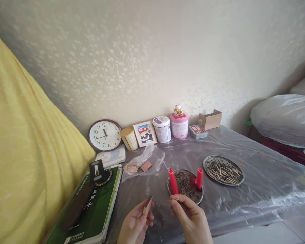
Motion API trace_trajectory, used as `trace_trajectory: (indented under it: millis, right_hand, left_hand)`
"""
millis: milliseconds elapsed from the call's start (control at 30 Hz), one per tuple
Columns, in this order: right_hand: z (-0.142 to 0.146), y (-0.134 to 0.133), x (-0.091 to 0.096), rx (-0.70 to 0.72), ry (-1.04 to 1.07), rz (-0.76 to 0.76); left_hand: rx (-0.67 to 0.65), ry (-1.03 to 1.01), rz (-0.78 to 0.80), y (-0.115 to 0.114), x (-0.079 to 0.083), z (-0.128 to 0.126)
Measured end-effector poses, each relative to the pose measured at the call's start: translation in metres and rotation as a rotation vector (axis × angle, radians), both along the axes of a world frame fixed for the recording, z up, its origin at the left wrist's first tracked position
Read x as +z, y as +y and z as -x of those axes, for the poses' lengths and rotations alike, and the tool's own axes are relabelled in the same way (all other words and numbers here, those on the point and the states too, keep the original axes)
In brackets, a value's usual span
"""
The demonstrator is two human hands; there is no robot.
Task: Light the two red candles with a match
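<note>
My left hand (136,223) is closed on a small matchbox (147,205), held upright near the table's front edge. My right hand (190,218) is pinched shut just to its right, holding what looks like a thin matchstick; the stick is too small to make out clearly. Right behind my hands lies a round metal plate (198,198) with dark burnt bits and two red candles (173,181) (199,178) standing on it. A second metal plate (208,162) with several used matchsticks sits further right.
A plastic sheet covers the table (256,189). A green book (96,210) and a dark case lie at the left; a clear bag (144,161) lies in the middle. A clock (104,135), tins, a picture frame, a card box and a carton line the wall. Yellow fabric (22,152) hangs left.
</note>
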State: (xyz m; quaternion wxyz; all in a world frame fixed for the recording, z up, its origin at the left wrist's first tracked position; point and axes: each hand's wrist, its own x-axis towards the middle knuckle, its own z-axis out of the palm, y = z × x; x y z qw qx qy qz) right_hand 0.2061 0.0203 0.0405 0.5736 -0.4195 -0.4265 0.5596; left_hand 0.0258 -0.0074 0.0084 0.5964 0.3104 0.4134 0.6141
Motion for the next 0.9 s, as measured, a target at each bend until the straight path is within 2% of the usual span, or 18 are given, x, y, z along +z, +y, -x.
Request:
trace_trajectory:
  millis: [300, 500, 900]
  right_hand:
    - [0.001, -0.002, 0.016, -0.079, 0.011, 0.013]
    - [-0.002, -0.002, 0.013, -0.074, 0.006, 0.005]
    - [-0.004, -0.005, 0.014, -0.103, -0.069, -0.076]
  left_hand:
    - [0.008, 0.053, -0.063, -0.005, 0.006, -0.008]
    - [0.069, 0.071, -0.073, -0.005, 0.006, -0.010]
    - [0.109, 0.157, -0.060, -0.009, 0.011, -0.012]
